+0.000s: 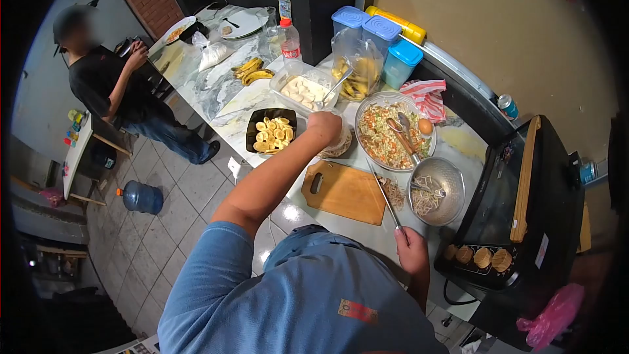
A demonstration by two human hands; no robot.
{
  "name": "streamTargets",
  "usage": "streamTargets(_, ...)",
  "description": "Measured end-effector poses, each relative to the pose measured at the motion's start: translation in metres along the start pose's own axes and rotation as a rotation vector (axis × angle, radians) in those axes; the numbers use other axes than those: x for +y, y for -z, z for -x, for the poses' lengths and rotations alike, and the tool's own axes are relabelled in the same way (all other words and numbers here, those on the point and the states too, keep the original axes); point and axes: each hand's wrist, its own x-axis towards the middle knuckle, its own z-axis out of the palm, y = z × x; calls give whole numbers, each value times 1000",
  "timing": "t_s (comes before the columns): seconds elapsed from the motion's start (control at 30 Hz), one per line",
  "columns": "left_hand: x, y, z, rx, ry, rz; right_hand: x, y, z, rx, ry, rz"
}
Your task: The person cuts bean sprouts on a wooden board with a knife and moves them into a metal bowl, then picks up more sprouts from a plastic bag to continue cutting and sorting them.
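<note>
My left hand (326,127) is curled, fingers pointing down, at a clear container or bag (339,147) with brownish contents. What its fingers grip is hidden. My right hand (411,248) is closed round the handle of a long knife (386,198), whose blade points away from me along the right edge of a wooden cutting board (350,193). Brownish shreds (394,193) lie beside the blade. Past the board is a large bowl of chopped vegetables (383,121) with an egg (425,126) and utensils in it. A metal colander (452,200) to its right holds pale sprouts (426,200).
A black tray of sliced bananas (274,134) and a plastic tub (293,77) of pale mixture stand left. Behind are bagged bananas (359,75), a bottle (289,42) and blue-lidded containers (401,62). An oven (498,203) is on the right. Another person (98,72) stands beyond the counter.
</note>
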Motion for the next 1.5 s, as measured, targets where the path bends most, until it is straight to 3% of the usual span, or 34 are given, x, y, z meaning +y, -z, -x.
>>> streamTargets(0.2,3,0,8,-59,-42,-27,-2,-6,6,1,19,6)
streamTargets(0.27,-4,-10,2,-33,-116,-58,-5,-8,9,-2,28,-13)
streamTargets(0.9,-26,18,3,160,-170,39,-21,-9,22,29,32,7)
streamTargets(1.1,-57,28,1,179,-344,423,-8,-17,19,60,139,-7)
streamTargets(1.37,-69,54,22,176,-330,637,-15,-15,22,56,169,-7)
streamTargets(1.5,-73,52,25,203,-360,747,-13,-12,23,45,77,41)
